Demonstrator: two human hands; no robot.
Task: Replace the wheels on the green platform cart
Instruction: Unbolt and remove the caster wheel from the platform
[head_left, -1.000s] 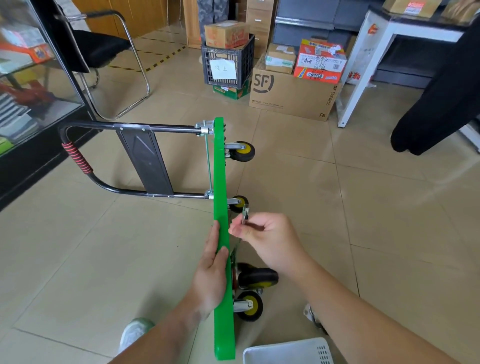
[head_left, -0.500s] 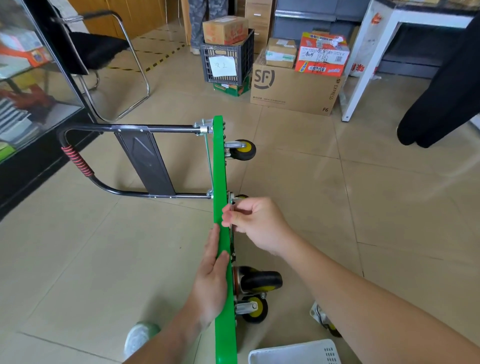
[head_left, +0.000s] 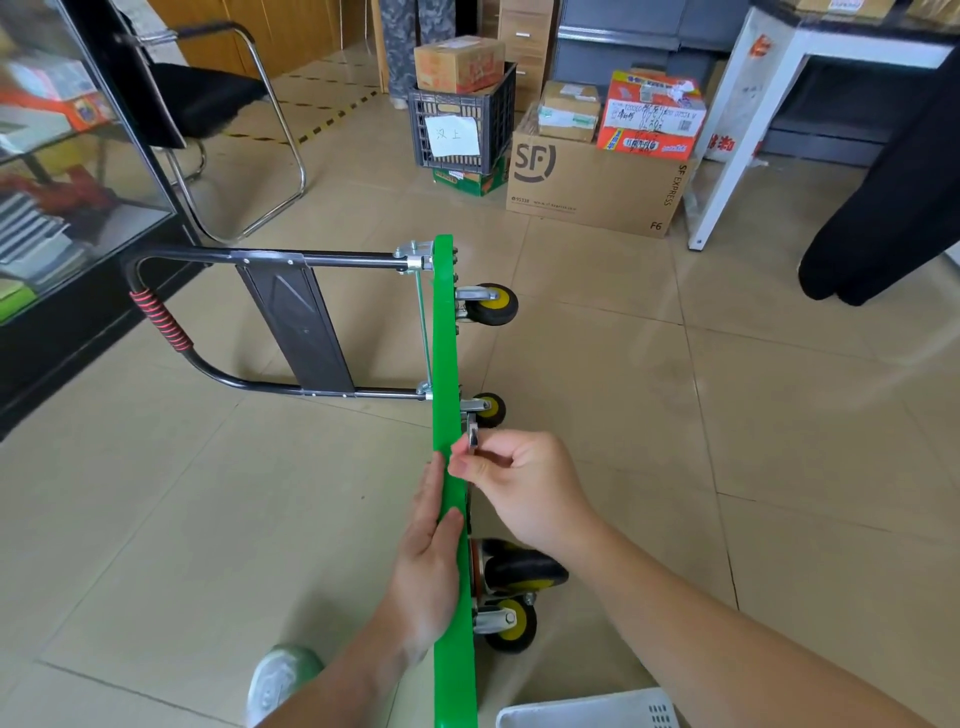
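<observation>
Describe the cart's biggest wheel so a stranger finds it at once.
The green platform cart stands on edge on the floor, wheels pointing right. The biggest wheel is second from the near end, much wider than its three small neighbours.

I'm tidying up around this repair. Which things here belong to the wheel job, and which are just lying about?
Job: green cart, its casters, metal tool pinched in the right hand, left hand bracing the cart.
Lying about: chair, black crate, SF box, red carton.

I see a bright green deck (head_left: 445, 322), black wheels (head_left: 496, 305) with yellow hubs, a silver tool (head_left: 472, 435), a black handle (head_left: 337, 257) wound with red-and-black stripes, beige floor (head_left: 675, 415) tiles, and a brown box (head_left: 597, 182) printed black.
</observation>
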